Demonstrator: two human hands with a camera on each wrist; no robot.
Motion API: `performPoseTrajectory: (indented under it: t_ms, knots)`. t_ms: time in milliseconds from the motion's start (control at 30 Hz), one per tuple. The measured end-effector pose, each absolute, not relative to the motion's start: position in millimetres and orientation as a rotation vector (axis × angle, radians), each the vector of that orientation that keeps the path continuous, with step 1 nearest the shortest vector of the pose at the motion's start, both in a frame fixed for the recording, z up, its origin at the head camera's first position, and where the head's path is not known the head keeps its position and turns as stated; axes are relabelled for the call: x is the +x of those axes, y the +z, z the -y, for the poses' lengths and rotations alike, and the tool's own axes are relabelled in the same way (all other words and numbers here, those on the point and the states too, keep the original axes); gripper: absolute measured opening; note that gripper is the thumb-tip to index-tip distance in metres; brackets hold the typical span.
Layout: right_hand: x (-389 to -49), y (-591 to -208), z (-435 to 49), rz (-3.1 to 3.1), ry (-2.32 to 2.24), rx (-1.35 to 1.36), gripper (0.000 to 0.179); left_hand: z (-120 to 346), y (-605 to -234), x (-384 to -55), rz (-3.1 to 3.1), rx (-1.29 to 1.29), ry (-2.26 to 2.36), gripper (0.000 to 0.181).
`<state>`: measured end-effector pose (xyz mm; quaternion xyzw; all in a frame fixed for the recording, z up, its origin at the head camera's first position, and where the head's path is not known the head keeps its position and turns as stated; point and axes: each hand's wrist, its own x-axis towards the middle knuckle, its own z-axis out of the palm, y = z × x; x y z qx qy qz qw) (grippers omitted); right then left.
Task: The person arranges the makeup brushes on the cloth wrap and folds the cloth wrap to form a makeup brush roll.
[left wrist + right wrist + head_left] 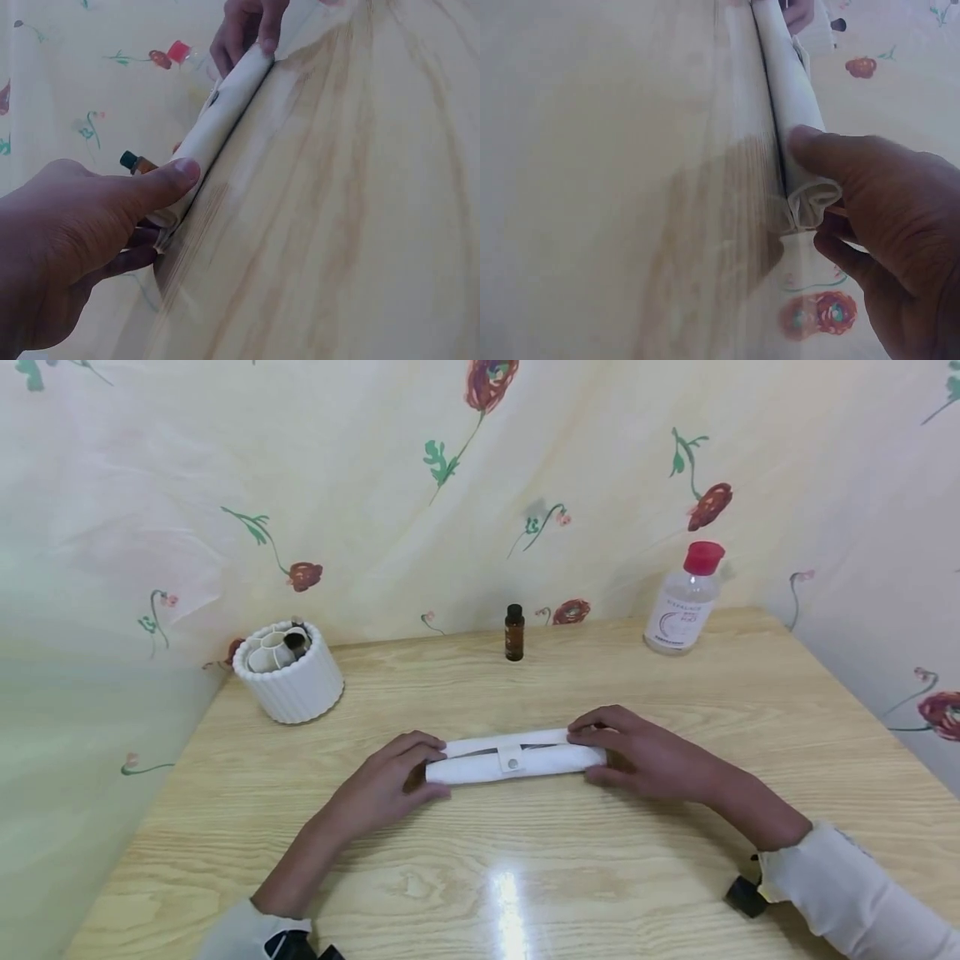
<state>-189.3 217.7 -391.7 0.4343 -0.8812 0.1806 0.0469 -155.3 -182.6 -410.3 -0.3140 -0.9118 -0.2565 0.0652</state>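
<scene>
A white rolled pouch [551,762] with a small strap and a round metal snap lies crosswise at the middle of the table. My left hand [386,781] grips its left end, thumb on the near side and fingers on the far side. At the opposite end my right hand [652,758] holds it the same way. In the left wrist view, the left thumb presses on the pouch [229,105] close to its end. The right wrist view shows the open end of the roll [814,202] with its folded layers, beside the right thumb.
At the back left stands a white ribbed holder [292,689] with brushes in it. A small brown bottle [514,635] with a black cap is at the back middle. A clear bottle [681,610] with a red cap stands back right, near the flowered wall covering [375,460].
</scene>
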Motion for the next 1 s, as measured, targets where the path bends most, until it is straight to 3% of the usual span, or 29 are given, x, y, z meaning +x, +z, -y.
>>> performPoseTrajectory:
  t_ms: [400,567,667,833,1000]
  knots:
    - [-197,-392,-217,2.631,0.571,1.322,0.021,174,-409,-167,2.675,-0.929,-0.909,0.014]
    - [-194,-392,-217,2.676,0.594,1.287,0.028,177,-412,-165,2.705,-0.954,-0.939,0.015]
    - [-190,-391,-218,2.715,0.594,1.279,0.042,179,-412,-160,2.757,-0.938,-0.982,0.021]
    - [-184,-385,-226,2.775,0.603,1.196,0.065,188,-406,-151,2.797,-0.881,-0.901,0.053]
    - [-180,-383,-253,2.790,0.496,1.033,0.066,211,-400,-143,2.817,-0.749,-0.627,0.068]
